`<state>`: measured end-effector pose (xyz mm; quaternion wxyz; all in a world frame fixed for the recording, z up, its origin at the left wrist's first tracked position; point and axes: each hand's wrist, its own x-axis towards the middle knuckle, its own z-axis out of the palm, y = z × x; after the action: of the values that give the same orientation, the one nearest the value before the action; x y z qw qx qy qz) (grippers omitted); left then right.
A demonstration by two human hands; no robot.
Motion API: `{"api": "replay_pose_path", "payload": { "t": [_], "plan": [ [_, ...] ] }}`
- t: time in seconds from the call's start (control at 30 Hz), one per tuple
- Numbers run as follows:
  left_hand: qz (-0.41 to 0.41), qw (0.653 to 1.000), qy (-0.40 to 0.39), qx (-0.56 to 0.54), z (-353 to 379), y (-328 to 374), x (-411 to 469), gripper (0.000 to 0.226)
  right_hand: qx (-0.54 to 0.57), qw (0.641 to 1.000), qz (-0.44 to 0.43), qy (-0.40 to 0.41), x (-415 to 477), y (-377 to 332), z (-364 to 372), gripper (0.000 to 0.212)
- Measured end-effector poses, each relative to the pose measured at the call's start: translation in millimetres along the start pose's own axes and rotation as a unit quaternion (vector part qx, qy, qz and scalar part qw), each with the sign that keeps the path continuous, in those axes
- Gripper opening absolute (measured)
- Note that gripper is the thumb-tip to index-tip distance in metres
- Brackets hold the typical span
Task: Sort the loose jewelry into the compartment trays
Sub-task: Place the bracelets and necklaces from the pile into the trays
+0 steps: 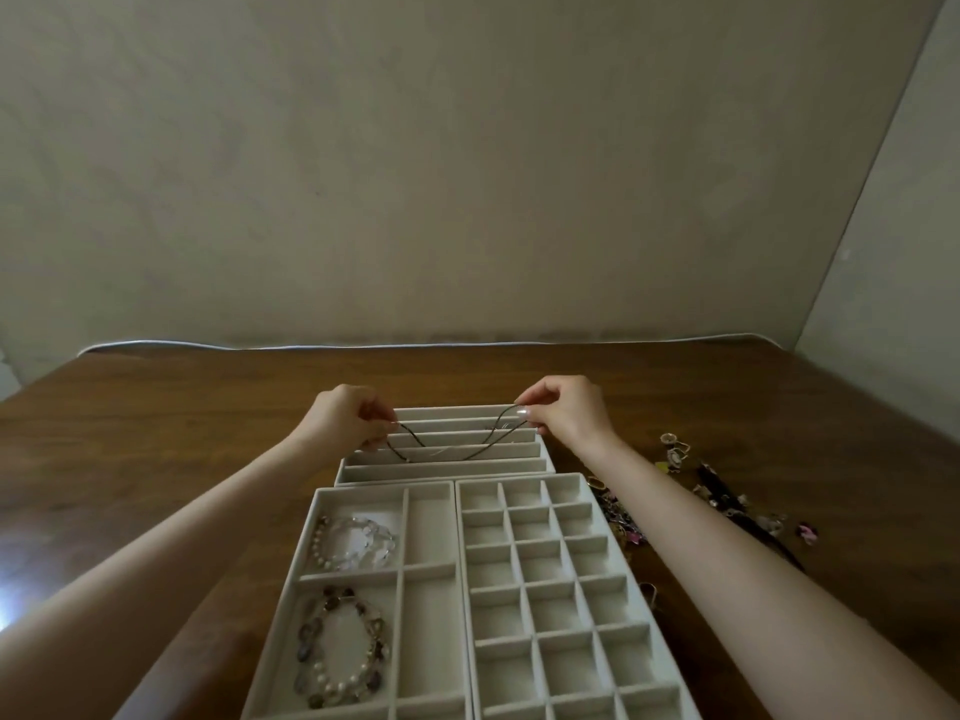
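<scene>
A thin dark cord necklace (457, 454) hangs stretched between both hands over the far tray of long slots (545, 452). My left hand (345, 415) pinches its left end and my right hand (563, 407) pinches its right end. The cord sags in the middle down to the slots. In front lie a tray with large compartments (402, 569) and a tray with several small square cells (613, 628). A clear bead bracelet (353, 543) and a grey and pearl bracelet (340, 652) lie in the large tray's left compartments.
Loose jewelry (696, 485) is scattered on the brown wooden table (156, 433) to the right of the trays, partly behind my right forearm. A pale wall rises behind the table's far edge.
</scene>
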<state>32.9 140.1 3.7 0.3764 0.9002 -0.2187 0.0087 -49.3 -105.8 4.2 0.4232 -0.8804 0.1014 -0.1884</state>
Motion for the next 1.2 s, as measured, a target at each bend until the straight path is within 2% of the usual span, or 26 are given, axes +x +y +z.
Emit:
{"api": "replay_pose_path", "payload": {
  "t": [0.13,0.37,0.53,0.77,0.93,1.2],
  "plan": [
    [0.029,0.996,0.038,0.069,0,-1,1,0.007,-0.014,1.000,-0.008,0.000,-1,2,1,0.009],
    [0.052,0.982,-0.020,0.182,2,1,-5,0.008,0.018,1.000,-0.008,0.017,-1,0,-3,0.009],
    [0.066,0.967,-0.048,0.239,2,-2,-3,0.006,0.079,0.996,-0.009,0.039,0,-4,-7,0.009],
    [0.066,0.976,0.009,0.205,1,-7,-1,0.010,0.118,0.989,-0.012,0.083,6,-7,-13,0.009],
    [0.078,0.954,0.017,0.289,1,-5,-1,0.008,0.016,0.998,-0.014,0.053,7,-1,-6,0.007],
    [0.093,0.941,0.012,0.326,0,-6,0,0.010,-0.111,0.992,-0.050,-0.017,4,3,2,0.016]
  ]
}}
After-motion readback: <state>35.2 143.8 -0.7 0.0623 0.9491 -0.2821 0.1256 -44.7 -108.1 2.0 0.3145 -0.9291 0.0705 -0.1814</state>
